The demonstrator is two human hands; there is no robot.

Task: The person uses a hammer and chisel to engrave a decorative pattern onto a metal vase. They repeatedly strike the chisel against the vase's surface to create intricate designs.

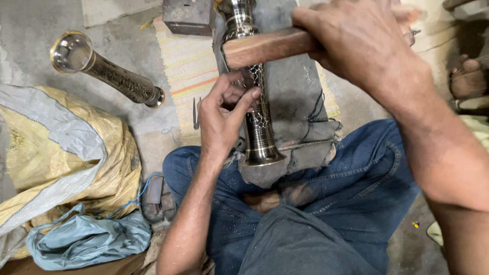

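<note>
I see the brass vase (258, 117) lying lengthwise on a dark pad (295, 97) across my lap, its foot towards me. A band of netlike pattern already shows on its middle, while the polished stretch near the foot looks plain, so I judge the engraving partly done with more surface left. My left hand (224, 114) has its fingers pinched together against the vase's side, perhaps on a small tool I cannot make out. My right hand (356, 40) is clamped around a wooden hammer handle (265, 47) above it. A second patterned vase (102, 69) lies on the floor nearby.
</note>
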